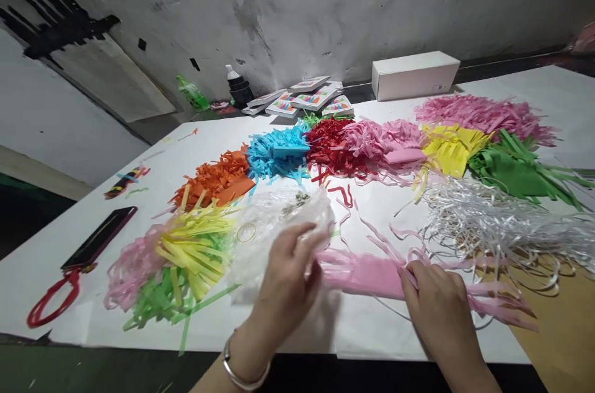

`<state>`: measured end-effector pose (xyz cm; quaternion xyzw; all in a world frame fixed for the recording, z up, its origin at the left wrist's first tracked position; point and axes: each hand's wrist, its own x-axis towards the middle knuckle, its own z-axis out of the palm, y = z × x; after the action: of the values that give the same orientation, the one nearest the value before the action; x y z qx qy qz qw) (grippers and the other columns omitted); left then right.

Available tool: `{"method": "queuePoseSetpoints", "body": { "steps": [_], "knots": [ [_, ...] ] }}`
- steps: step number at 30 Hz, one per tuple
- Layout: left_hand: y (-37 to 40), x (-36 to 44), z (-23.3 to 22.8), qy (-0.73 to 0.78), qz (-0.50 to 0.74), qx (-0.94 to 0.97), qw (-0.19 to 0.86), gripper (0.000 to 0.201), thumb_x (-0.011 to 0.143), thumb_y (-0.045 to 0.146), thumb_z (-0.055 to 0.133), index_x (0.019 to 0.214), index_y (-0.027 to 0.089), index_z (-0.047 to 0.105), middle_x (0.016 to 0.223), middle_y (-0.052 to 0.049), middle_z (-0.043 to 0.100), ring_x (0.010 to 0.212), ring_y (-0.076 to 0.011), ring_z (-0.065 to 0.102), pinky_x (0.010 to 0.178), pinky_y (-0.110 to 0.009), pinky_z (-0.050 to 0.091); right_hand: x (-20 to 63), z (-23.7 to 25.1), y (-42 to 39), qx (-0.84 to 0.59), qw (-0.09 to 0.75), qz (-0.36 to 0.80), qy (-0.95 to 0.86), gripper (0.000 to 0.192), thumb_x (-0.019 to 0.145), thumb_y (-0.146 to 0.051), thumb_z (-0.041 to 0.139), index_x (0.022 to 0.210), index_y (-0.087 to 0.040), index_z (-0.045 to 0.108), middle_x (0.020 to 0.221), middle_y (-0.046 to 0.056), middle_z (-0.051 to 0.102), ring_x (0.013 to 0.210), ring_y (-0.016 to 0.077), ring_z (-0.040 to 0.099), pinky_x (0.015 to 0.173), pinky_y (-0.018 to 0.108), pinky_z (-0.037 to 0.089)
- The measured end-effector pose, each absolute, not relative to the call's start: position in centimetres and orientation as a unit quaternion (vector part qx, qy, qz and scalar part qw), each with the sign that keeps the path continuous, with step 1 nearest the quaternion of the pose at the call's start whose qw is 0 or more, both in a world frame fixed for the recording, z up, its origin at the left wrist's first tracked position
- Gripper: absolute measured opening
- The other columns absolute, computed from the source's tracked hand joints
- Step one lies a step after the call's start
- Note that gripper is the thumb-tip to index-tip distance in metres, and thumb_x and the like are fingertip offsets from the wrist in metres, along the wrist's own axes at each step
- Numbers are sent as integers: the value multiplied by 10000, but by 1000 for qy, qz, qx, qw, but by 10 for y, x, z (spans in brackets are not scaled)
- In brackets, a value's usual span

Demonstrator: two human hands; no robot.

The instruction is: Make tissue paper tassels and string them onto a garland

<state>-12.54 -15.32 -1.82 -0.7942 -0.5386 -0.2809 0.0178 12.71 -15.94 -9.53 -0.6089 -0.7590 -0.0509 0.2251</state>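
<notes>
A pink tissue-paper tassel strip [374, 275] with fringed ends lies flat on the white table covering. My right hand [439, 306] presses and pinches its right part between thumb and fingers, and cut fringes stick out beyond the hand. My left hand [290, 287], slightly blurred and wearing a silver bangle, hovers by the strip's left fringe with fingers curled but apart; whether a fringe touches them is hard to see. Behind the left hand lies a clear plastic bag [264, 213] with a thin gold ring [246, 232] on it. White ribbon strands [506, 219] pile up right of the strip.
Fringed bundles in orange [214, 179], blue [279, 151], red [334, 145], yellow [453, 148] and green [506, 170] arc across the table. More yellow fringe [198, 244] lies left, near a phone [100, 238]. Flat packs [302, 98] and a white box [413, 75] stand by the wall.
</notes>
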Motion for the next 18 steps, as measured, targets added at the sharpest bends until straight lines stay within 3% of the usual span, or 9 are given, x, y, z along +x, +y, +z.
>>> {"method": "queuePoseSetpoints", "body": {
  "steps": [5, 9, 12, 14, 18],
  "knots": [
    [-163, -77, -39, -388, -135, -911, -39, 231, 950, 116, 520, 1147, 214, 588, 1100, -60, 674, 1093, -239, 570, 1102, -503, 322, 129, -94, -156, -606, 216, -42, -764, 285, 1029, -321, 398, 789, -226, 520, 759, 55, 649, 709, 234, 596, 721, 381, 341],
    [-153, -73, -54, -402, -84, -911, -41, 142, 953, 105, 534, 1025, 195, 616, 970, -55, 664, 939, -228, 589, 1030, -493, 375, 132, -88, -155, -606, 233, -61, -758, 247, 1023, -346, 425, 904, -197, 581, 821, 73, 672, 778, 257, 621, 740, 402, 378],
    [-149, -80, -57, -414, -91, -904, -57, 119, 936, 95, 548, 963, 187, 618, 935, -50, 657, 901, -226, 576, 998, -479, 387, 130, -78, -160, -557, 303, -126, -762, 253, 966, -332, 567, 1144, -155, 600, 1075, 144, 684, 1010, 310, 625, 902, 486, 407],
    [-149, -82, -56, -420, -123, -896, -72, 134, 935, 88, 525, 962, 183, 615, 937, -50, 658, 897, -221, 568, 988, -463, 388, 125, -72, -164, -486, 341, -122, -796, 298, 938, -271, 626, 1214, -162, 596, 1159, 140, 681, 1105, 294, 614, 1028, 513, 367],
    [-156, -83, -51, -397, -191, -893, -91, 146, 932, 94, 486, 981, 173, 599, 988, -57, 673, 935, -218, 566, 983, -438, 376, 116, -74, -172, -411, 384, -41, -826, 221, 979, -125, 487, 1121, -176, 649, 1001, 66, 732, 1027, 221, 653, 1099, 489, 310]
  ]
}}
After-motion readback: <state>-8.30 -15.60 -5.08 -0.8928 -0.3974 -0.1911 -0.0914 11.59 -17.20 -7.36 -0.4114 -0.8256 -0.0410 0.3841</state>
